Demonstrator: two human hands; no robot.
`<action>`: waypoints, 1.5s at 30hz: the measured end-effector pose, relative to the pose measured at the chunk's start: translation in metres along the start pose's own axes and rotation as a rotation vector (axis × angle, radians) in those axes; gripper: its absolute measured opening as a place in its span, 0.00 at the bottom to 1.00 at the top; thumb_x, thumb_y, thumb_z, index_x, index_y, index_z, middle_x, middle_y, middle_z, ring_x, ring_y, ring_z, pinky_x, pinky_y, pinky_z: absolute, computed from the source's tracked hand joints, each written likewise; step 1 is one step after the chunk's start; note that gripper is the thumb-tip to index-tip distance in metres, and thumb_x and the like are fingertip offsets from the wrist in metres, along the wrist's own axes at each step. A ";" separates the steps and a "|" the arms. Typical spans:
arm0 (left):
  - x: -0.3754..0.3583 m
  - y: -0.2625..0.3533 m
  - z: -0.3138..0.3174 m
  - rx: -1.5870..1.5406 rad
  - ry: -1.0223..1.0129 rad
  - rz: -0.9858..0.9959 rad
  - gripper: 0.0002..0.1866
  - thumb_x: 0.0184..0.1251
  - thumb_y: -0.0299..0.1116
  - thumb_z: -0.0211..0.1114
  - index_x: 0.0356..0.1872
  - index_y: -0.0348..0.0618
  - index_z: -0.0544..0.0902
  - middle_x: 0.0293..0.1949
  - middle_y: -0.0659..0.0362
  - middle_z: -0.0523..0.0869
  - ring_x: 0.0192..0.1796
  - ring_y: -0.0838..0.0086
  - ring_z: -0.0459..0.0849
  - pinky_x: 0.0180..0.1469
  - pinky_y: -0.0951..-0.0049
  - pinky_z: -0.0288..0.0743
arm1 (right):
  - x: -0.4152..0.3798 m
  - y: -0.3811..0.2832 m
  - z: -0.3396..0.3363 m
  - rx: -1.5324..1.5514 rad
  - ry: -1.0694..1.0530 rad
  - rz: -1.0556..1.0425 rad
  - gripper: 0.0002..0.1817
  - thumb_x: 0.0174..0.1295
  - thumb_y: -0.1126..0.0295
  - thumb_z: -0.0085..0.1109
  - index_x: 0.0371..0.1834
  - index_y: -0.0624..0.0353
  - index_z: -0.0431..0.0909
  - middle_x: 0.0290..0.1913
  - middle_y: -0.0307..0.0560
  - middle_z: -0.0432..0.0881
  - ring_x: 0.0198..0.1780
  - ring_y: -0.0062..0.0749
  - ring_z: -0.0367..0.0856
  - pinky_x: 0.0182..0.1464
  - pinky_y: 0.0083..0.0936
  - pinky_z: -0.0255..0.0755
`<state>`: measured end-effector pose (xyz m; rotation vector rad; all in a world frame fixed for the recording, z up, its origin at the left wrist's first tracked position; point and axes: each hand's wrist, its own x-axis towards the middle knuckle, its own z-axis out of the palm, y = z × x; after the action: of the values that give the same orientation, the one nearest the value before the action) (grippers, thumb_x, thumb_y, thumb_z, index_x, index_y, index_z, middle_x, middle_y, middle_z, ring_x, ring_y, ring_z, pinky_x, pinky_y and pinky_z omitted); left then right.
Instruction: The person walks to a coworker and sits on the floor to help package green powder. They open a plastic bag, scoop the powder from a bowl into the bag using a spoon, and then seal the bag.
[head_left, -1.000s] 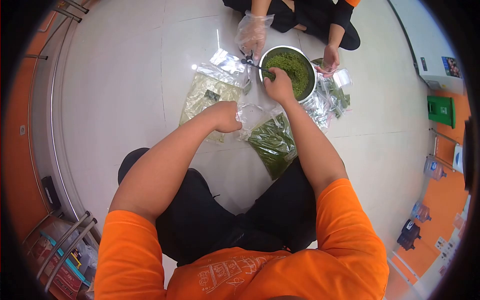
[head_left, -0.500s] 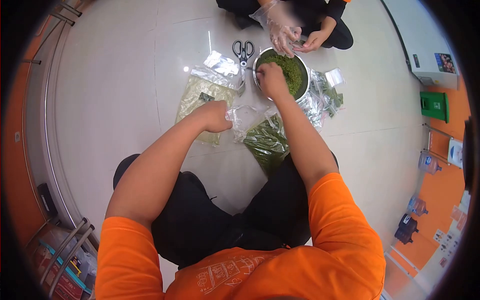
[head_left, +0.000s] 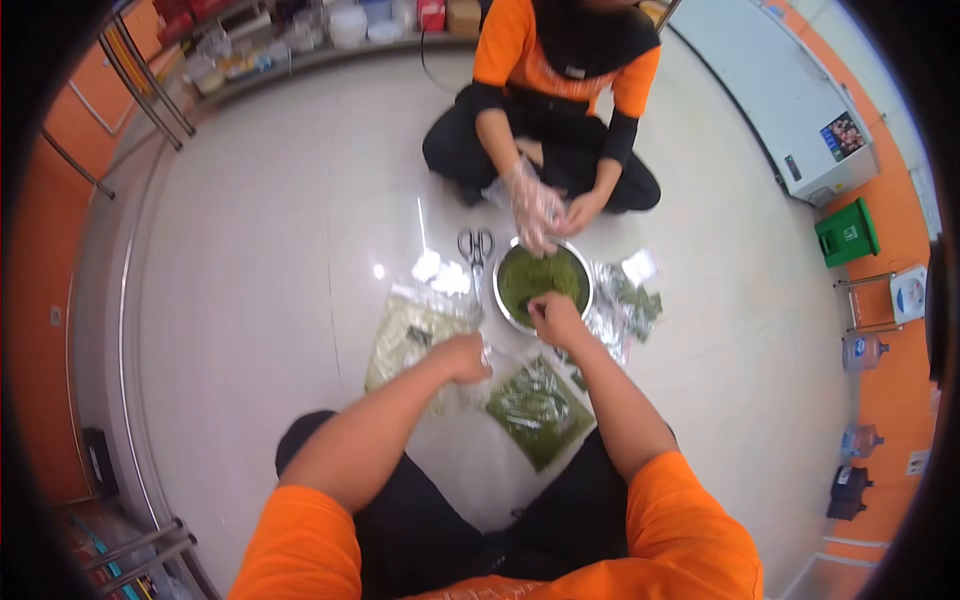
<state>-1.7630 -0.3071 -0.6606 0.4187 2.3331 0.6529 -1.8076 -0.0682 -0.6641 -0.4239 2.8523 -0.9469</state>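
Note:
My right hand (head_left: 555, 318) reaches over the near rim of a round metal bowl (head_left: 588, 313). Its fingers are closed on a dark utensil (head_left: 526, 304), perhaps a spoon; most of it is hidden. Moist green crumbly food (head_left: 545, 272) fills the bowl. My left hand (head_left: 462, 357) is closed on the edge of a clear plastic bag (head_left: 494, 360). Beneath and beyond that wrist lies a large bag with pale contents (head_left: 392, 345). A flat bag of green leaves (head_left: 540, 410) rests on the floor between my forearms.
Black-handled scissors (head_left: 476, 250) lie left of the bowl. To its right are plastic packets with leaves (head_left: 632, 305). Opposite me sits a person (head_left: 560, 110), one hand in a clear glove (head_left: 535, 205) above the bowl's far rim. A chest freezer (head_left: 770, 100) and green bin (head_left: 848, 233) stand right.
The view has tilted up, showing more of the other person and the far shelf. My right hand has shifted from the bowl's left side to its near side. My left hand keeps hold of the bag.

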 end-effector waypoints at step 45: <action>-0.014 0.023 -0.015 0.053 -0.020 -0.012 0.30 0.58 0.48 0.68 0.51 0.29 0.77 0.47 0.37 0.84 0.52 0.47 0.84 0.56 0.58 0.76 | -0.014 0.013 0.016 0.123 0.249 0.174 0.07 0.62 0.70 0.62 0.37 0.59 0.87 0.34 0.58 0.86 0.39 0.54 0.85 0.46 0.38 0.78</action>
<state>-1.7605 -0.2997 -0.6313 0.4335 2.3367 0.5795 -1.7946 -0.0629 -0.6847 -0.0469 2.9611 -1.2080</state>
